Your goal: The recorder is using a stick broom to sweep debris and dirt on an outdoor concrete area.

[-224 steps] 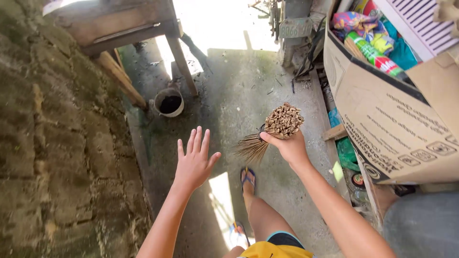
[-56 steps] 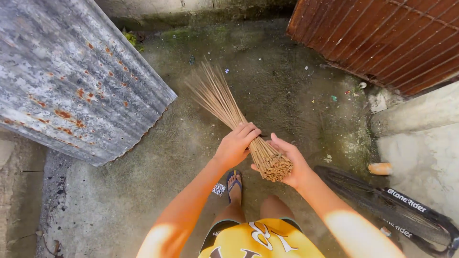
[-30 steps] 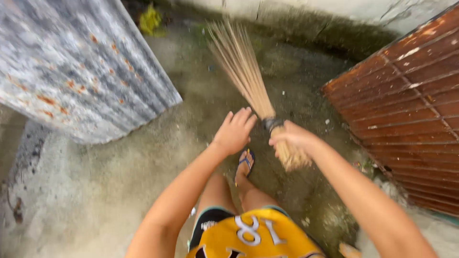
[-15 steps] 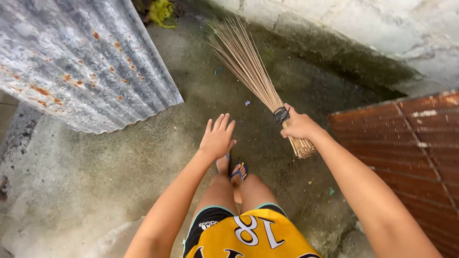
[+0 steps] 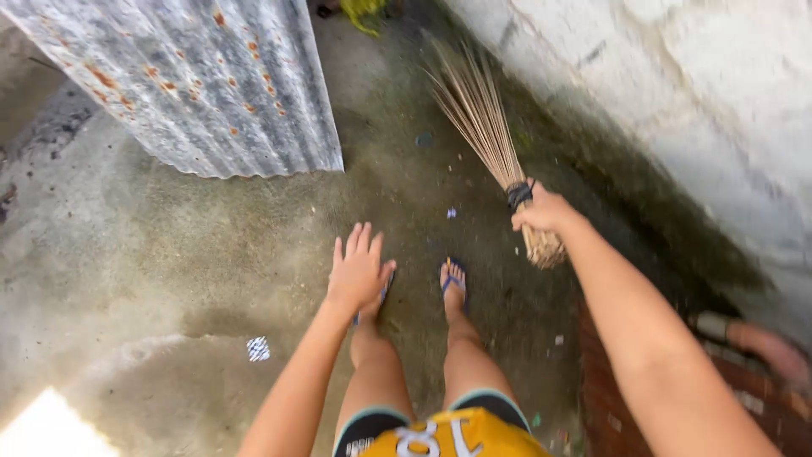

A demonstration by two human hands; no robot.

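Observation:
My right hand (image 5: 541,211) grips a stick broom (image 5: 482,118) near its bound end, by a black tie. The thin tan bristles fan out ahead toward the foot of the white wall, their tips close to the concrete floor (image 5: 194,254). My left hand (image 5: 358,269) hangs free above the floor with its fingers spread, holding nothing, a short way left of the broom. Below the hands I see my legs and feet in blue sandals (image 5: 453,279).
A rusty corrugated metal sheet (image 5: 194,76) leans at the upper left. A rough white wall (image 5: 677,101) runs along the right, with damp dark ground at its base. Small scraps of litter (image 5: 258,348) lie on the floor. A reddish-brown panel (image 5: 609,398) sits at lower right.
My left hand let go of the broom and dropped away to the left. The right hand alone swung the broom toward the white wall as my view turned right.

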